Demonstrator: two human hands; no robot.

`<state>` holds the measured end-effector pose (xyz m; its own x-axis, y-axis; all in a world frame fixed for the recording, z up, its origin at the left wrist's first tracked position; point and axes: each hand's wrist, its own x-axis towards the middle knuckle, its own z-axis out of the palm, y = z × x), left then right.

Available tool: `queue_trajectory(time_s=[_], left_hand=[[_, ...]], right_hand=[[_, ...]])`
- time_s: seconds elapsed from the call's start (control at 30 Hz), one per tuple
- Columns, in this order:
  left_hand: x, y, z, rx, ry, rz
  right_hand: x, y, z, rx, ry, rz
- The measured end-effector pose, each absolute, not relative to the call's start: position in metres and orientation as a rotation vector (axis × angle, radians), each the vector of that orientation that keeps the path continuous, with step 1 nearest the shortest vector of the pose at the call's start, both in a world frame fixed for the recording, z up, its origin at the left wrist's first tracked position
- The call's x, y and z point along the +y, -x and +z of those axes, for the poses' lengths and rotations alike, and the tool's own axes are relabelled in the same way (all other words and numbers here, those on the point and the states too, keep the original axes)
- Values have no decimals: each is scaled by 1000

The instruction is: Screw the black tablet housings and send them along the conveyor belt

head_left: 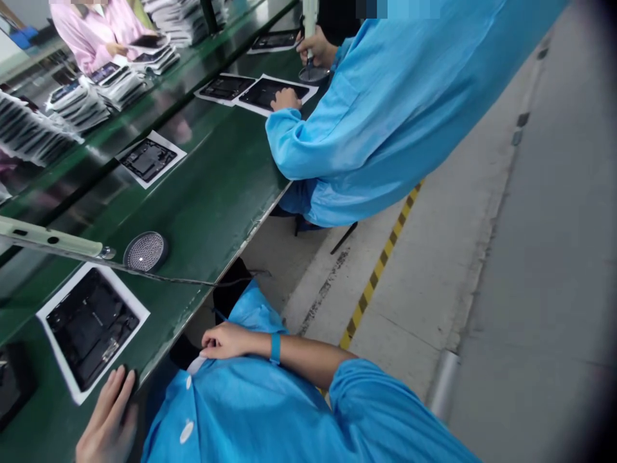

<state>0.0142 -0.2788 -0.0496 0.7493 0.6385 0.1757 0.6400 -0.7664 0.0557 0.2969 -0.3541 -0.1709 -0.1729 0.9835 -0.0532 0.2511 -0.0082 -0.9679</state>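
My left hand (108, 411) lies at the near edge of the green bench with its fingers stretched out, holding nothing. Just beyond its fingertips is a black tablet-like housing (91, 328) with small internal parts, lying on a white sheet (139, 311). My right hand (225, 341) rests at the front of my blue smock (270, 399), below the bench edge, with a blue band (275, 348) on the wrist. Its fingers are curled in; a bit of something whitish (196, 365) shows under them, and whether they grip it is hidden.
A round perforated disc (145, 251) and a pale bar (53, 238) with a cable stand beside the housing. Farther along lies another housing (148, 159). A co-worker in blue (366, 122) works at further housings. Opposite, a person in pink (99, 35) sits behind stacks (36, 132).
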Motion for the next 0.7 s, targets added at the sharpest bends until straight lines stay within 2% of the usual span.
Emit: queue_trajectory(time_s=[0.5,0.7], left_hand=[[-268,-4,-64,-874,2885,-461],[-269,-8,-59,-761,2901,-504]], right_hand=[[-356,-289,-165,-1486,1329,1162],[-361,-294,-127,-1599,1201,1057]])
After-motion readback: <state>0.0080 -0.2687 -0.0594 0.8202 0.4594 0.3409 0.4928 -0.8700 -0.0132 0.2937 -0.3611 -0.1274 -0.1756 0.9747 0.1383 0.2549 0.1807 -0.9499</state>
